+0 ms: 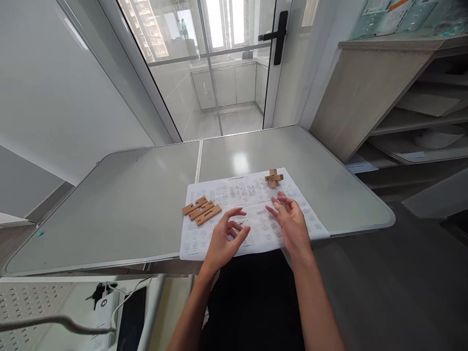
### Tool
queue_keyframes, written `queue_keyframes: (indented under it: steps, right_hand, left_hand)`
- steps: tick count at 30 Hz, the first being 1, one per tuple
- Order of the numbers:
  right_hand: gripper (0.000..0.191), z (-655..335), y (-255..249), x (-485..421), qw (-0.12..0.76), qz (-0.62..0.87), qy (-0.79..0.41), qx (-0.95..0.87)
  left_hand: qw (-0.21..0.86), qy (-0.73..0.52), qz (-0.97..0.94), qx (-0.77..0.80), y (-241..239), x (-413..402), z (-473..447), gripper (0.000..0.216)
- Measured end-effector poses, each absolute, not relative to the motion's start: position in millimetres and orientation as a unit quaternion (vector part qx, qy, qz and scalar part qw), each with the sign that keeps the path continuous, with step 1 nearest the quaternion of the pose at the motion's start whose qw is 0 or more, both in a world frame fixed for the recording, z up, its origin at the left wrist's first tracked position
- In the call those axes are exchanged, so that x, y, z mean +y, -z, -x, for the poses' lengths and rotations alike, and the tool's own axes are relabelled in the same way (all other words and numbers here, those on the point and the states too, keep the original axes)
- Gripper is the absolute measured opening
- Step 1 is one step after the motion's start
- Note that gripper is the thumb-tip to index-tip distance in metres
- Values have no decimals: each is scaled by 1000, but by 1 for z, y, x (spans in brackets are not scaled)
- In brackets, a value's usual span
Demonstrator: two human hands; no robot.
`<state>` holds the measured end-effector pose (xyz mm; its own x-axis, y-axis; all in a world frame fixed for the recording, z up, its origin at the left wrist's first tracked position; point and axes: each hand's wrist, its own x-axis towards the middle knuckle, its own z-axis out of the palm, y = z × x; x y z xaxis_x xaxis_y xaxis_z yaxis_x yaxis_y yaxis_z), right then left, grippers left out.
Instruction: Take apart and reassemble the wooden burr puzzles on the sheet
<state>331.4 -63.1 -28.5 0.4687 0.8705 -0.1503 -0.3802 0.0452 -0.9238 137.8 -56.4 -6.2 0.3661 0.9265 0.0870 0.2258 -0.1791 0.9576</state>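
Wooden slotted pieces (202, 210) lie close together on the left of the printed sheet (252, 207), and the notched wooden cross (274, 179) sits near its far right corner. From my remote seat I see the left hand (224, 241) loosely curled and the right hand (294, 228) half-open, both empty. My worry: the sheet reaches the table's (146, 209) near edge, so a snagging forearm could drag everything, or a careless right fingertip topple the cross.

The left hand (225, 239) is covering part of the paper sheet (256, 204). Its drawings (273, 226) are looking too tiny. The top edge is cutting off bottles (415, 18).
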Motion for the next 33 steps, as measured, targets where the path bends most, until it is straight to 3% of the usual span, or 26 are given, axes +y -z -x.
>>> queue_keyframes:
  steps: [11, 13, 17, 23, 27, 33]
  right_hand:
    - [26, -326, 33, -59, 591, 576, -431, -364]
    - [27, -326, 34, -59, 581, 582, -421, -381]
    - [25, -325, 30, -60, 549, 605, -398, -418]
    - [19, -323, 28, -60, 531, 604, -396, -442]
    - [18, -322, 29, -59, 529, 603, -389, -453]
    - [19, -322, 26, -60, 516, 606, -390, -464]
  left_hand:
    - [476, -361, -684, 419, 5, -55, -138, 34]
    - [432, -383, -692, 433, 3, -52, -138, 28]
    - [241, -413, -725, 496, 0, -37, -131, 20]
    - [10, -307, -735, 605, 15, -8, -90, 53]
    - [-10, -251, -724, 642, 21, 0, -73, 69]
    - [5, -232, -727, 646, 20, -2, -77, 67]
